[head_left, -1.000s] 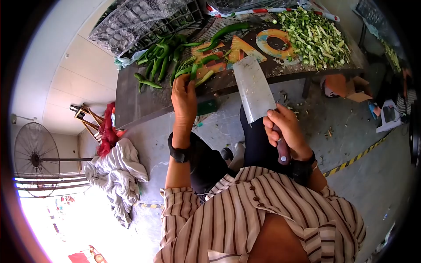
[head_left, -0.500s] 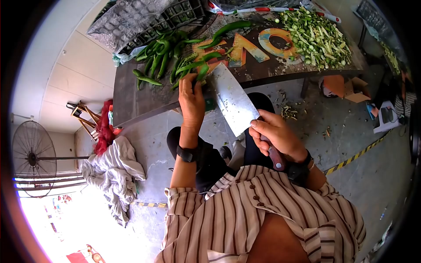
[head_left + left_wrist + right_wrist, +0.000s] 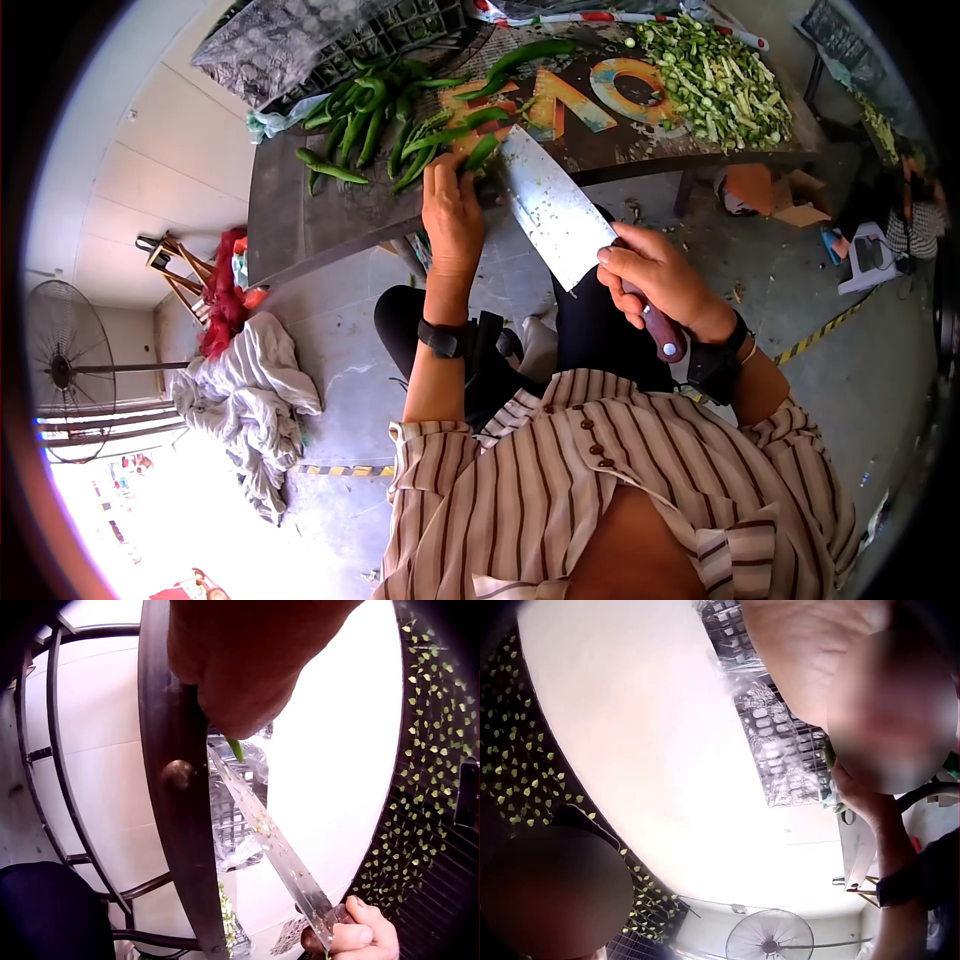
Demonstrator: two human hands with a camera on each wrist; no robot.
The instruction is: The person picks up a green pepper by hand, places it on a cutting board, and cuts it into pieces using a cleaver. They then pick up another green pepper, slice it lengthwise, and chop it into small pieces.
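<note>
Centrally, the left hand (image 3: 452, 212) lies at the near edge of the table (image 3: 300, 215), fingers curled over a green pepper (image 3: 481, 152) that it pins against the tabletop. Just beside it, the right hand (image 3: 655, 282) is wrapped round the reddish handle of a cleaver (image 3: 548, 206), whose broad blade (flecked with green bits) slants toward the pepper, its tip next to the left fingers. Whole peppers (image 3: 365, 120) are heaped behind, and chopped pieces (image 3: 715, 82) lie piled well apart at the far right of the table.
</note>
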